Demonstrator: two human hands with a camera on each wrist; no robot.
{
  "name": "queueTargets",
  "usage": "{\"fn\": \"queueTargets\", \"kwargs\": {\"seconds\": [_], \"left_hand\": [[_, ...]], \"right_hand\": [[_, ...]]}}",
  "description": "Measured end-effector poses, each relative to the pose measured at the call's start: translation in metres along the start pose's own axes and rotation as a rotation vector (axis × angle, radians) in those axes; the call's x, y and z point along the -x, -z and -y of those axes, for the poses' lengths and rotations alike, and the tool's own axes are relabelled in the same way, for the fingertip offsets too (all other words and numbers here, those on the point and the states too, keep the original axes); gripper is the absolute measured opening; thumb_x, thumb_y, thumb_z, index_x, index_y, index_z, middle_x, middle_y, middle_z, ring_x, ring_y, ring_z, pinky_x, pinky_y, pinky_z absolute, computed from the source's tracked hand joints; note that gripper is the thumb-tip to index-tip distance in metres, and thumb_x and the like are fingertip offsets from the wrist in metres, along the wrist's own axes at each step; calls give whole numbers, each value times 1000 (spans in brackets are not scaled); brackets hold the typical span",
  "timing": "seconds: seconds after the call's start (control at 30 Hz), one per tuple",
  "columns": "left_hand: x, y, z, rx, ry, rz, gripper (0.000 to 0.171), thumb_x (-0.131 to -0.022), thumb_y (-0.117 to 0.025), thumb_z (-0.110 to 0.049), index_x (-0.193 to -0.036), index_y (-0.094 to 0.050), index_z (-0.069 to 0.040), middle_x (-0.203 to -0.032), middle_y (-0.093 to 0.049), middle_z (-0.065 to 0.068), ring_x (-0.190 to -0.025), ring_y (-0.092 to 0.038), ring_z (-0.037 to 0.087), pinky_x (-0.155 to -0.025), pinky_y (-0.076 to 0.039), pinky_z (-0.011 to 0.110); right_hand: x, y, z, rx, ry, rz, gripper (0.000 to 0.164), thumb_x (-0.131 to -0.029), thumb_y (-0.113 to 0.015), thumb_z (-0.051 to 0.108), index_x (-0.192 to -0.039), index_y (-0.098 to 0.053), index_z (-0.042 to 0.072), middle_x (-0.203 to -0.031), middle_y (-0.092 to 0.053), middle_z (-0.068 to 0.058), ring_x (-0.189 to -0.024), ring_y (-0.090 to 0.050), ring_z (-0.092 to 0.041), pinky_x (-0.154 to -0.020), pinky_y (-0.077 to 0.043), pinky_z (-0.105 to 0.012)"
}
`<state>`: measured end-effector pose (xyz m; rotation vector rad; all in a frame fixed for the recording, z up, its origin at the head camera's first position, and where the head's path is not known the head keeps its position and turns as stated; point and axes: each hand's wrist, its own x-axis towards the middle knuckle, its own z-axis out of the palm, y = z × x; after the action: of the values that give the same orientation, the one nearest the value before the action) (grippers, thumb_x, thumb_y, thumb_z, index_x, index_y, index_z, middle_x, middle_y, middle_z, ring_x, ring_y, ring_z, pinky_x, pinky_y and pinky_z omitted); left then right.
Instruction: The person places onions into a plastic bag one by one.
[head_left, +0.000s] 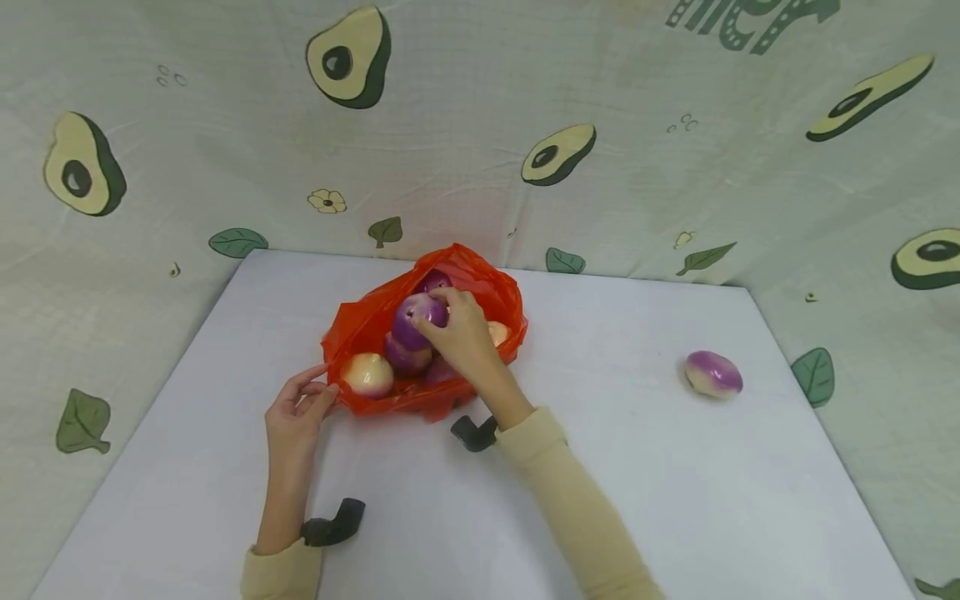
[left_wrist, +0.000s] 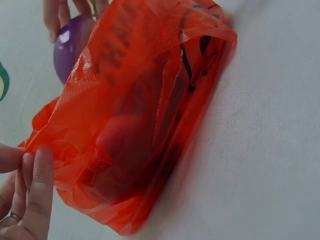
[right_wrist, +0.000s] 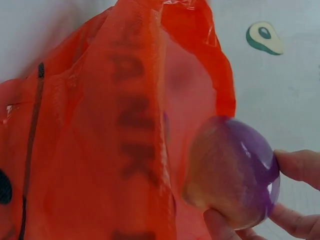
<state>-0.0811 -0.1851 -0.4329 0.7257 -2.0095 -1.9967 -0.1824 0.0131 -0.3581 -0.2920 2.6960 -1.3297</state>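
A red plastic bag [head_left: 468, 402] lies with its mouth open towards me, and several purple-and-white turnips sit inside. One of them, a turnip showing its pale end [head_left: 367, 375], is at the bag's left side. My right hand [head_left: 467, 335] grips a purple turnip [head_left: 417, 320] at the mouth, over the others. In the right wrist view the fingers and thumb hold that turnip [right_wrist: 245, 165] beside the bag's rim. At the left corner my left hand [head_left: 295, 414] pinches the rim between thumb and fingers, seen also in the left wrist view against the bag [left_wrist: 130, 130].
A single purple-and-white turnip [head_left: 712, 374] lies on the right part of the white table [head_left: 637, 483]. Behind the table hangs a pale cloth [head_left: 457, 125] printed with avocados and leaves. Black straps [head_left: 333, 523] stick out at both wrists.
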Motion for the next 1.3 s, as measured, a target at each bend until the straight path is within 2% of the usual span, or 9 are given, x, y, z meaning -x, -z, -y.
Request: {"fn": "queueTargets", "kwargs": {"seconds": [0.3, 0.5, 0.77, 0.93, 1.1, 1.3], "left_hand": [[-1, 0, -1, 35, -7, 2, 35, -86, -66, -17, -120, -60, -10, -87, -54, 1, -75, -62, 6, -72, -53, 13], [-1, -2, -2, 44, -15, 7, 35, -86, -66, -16, -120, -59, -10, -88, -56, 1, -75, -62, 7, -72, -53, 14], [-2, -3, -2, 27, -31, -6, 36, -86, -67, -16, -120, -60, -9, -88, -57, 1, -73, -61, 7, -70, -53, 13], [-1, -3, -1, 23, -28, -3, 36, -86, -67, -17, -121, -60, -10, -89, -56, 1, -74, -61, 6, -70, -53, 13], [-1, -3, -1, 11, -24, -1, 37, -86, -67, -19, -121, -60, -11, -91, -56, 0, -75, -61, 6, -71, -53, 12], [0, -3, -2, 0, -24, -1, 36, -86, -66, -19, -121, -60, -11, -90, -56, 0, -75, -61, 5, -71, -53, 12]], "right_hand": [[-12, -21, 1, 14, 1, -25, 46, -87, -63, 33, -127, -51, 13, -121, -51, -12, -112, -51, -27, -94, -50, -42], [-13, -33, 3, 26, 47, -30, 46, -87, -63, 34, -127, -51, 15, -128, -50, -9, -115, -49, -27, -102, -41, -42], [-13, -49, 5, -43, 122, 3, 40, -89, -62, 25, -125, -51, 10, -118, -51, -11, -106, -52, -22, -94, -47, -32], [-10, -51, 5, -39, 149, 10, 35, -89, -60, 16, -121, -54, 6, -117, -52, -15, -102, -54, -26, -89, -48, -30], [-9, -48, 4, -24, 172, 6, 30, -89, -59, 13, -117, -57, 4, -111, -56, -15, -91, -53, -21, -77, -49, -21], [-7, -40, 2, -23, 215, -31, 27, -86, -60, 12, -113, -60, 7, -107, -60, -9, -96, -57, -19, -83, -50, -22]]}}
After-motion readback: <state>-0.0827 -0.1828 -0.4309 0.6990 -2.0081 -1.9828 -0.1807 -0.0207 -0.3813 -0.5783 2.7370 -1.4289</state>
